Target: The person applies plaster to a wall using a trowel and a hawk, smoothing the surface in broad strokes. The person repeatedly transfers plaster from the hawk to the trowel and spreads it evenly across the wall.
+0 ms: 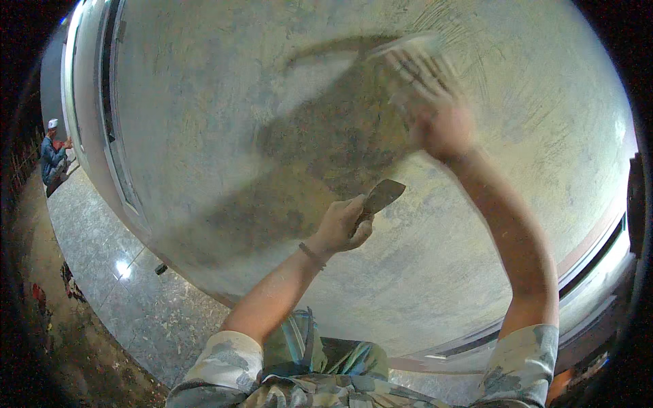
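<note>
My left hand (pixel 343 224) is closed round the handle of a putty knife (pixel 385 196), its dark, flared blade pointing up and to the right, in front of the wall. Higher up and to the right, my right hand (pixel 439 109) is smeared by motion against the plastered wall (pixel 224 102). Its fingers lie over a pale, flat, thin-edged tool (pixel 411 44) pressed to the wall. Blur hides that tool's exact kind. A long, narrow shadow reaches left from it. Swirling streaks mark the plaster around this hand.
A tiled ledge (pixel 146 299) runs along the wall's foot at the left, with a small dark object (pixel 160 269) on it. Far left, another person (pixel 54 156) in a white cap is beside the wall. A framed opening (pixel 112 102) edges the wall; bare ground (pixel 81 347) lies beyond the ledge.
</note>
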`<act>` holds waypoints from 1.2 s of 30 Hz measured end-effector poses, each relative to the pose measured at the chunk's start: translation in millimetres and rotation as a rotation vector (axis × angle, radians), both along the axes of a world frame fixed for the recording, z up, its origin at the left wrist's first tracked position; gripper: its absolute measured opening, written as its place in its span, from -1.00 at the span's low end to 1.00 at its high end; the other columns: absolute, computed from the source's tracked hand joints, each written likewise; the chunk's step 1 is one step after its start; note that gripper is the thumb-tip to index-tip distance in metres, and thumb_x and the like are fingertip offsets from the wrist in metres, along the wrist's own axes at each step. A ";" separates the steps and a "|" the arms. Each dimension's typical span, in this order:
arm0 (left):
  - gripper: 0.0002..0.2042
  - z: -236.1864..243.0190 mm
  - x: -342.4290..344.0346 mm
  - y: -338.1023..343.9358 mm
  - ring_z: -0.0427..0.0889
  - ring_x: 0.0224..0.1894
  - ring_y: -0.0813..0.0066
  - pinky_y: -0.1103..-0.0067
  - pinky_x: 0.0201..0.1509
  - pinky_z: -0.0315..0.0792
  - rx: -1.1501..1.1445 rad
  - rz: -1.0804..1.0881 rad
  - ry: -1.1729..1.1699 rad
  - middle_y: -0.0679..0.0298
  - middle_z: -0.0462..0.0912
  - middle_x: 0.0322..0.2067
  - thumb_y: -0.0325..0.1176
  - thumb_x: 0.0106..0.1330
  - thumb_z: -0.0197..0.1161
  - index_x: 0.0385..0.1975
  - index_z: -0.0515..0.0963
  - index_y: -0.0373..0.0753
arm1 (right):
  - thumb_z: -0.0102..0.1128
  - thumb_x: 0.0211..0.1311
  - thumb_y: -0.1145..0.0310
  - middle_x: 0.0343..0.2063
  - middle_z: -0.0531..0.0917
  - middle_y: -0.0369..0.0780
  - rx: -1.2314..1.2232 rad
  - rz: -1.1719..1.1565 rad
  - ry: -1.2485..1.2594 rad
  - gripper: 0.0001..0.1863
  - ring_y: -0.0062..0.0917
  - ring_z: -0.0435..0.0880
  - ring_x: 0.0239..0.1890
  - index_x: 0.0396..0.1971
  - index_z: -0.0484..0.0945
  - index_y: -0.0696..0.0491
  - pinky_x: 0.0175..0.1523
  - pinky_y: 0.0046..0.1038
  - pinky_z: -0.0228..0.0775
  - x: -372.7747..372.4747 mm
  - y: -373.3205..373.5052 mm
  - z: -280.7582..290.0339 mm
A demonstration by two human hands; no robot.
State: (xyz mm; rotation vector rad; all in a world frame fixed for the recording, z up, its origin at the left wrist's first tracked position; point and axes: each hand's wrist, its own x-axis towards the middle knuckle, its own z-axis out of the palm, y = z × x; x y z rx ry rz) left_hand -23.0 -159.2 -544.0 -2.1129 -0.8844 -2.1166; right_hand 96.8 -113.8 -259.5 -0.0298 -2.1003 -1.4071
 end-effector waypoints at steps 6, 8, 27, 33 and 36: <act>-0.86 1.7 -3.0 -0.9 0.56 -0.55 0.02 0.28 -0.42 0.45 0.077 0.067 0.041 0.13 0.54 -0.53 -0.43 0.15 0.15 -0.30 0.42 -0.23 | 0.16 0.20 0.33 0.37 0.44 -0.22 -0.248 -0.136 -0.186 -0.55 -0.19 0.27 0.48 0.13 0.61 -0.14 0.54 -0.21 0.13 19.3 3.9 21.6; -0.85 1.9 -3.2 -2.9 0.57 -0.54 0.03 0.29 -0.42 0.45 0.078 0.056 0.044 0.12 0.54 -0.54 -0.42 0.15 0.16 -0.29 0.42 -0.24 | 0.10 0.34 0.27 0.11 0.65 -0.19 -0.295 -0.028 0.193 -0.68 -0.24 0.56 0.21 0.03 0.66 -0.09 0.36 -0.20 0.34 22.5 -1.7 56.3; -0.90 2.0 -6.3 -9.2 0.59 -0.54 0.10 0.33 -0.42 0.47 0.021 0.153 0.031 0.14 0.56 -0.55 -0.43 0.12 0.15 -0.38 0.44 -0.24 | 0.24 0.09 0.36 0.34 0.49 -0.25 -0.050 -0.095 0.054 -0.37 -0.22 0.34 0.43 0.26 0.53 -0.10 0.50 -0.13 0.18 52.5 -20.0 -7.5; -0.88 1.4 -7.8 -8.2 0.64 -0.49 0.11 0.37 -0.39 0.52 0.045 0.069 0.018 0.16 0.62 -0.51 -0.42 0.15 0.15 -0.34 0.46 -0.26 | 0.22 0.10 0.39 0.39 0.44 -0.21 -0.152 -0.177 -0.174 -0.39 -0.21 0.22 0.50 0.26 0.53 -0.07 0.60 -0.10 -0.01 62.8 -26.1 -6.9; -0.88 0.0 -3.9 -7.7 0.66 -0.48 0.11 0.39 -0.37 0.53 -0.055 -0.007 -0.081 0.15 0.64 -0.50 -0.40 0.16 0.16 -0.34 0.46 -0.26 | 0.13 0.22 0.43 0.31 0.50 -0.13 -0.228 -0.117 0.239 -0.45 -0.17 0.38 0.39 0.27 0.51 0.00 0.47 -0.15 0.20 64.0 -23.9 28.4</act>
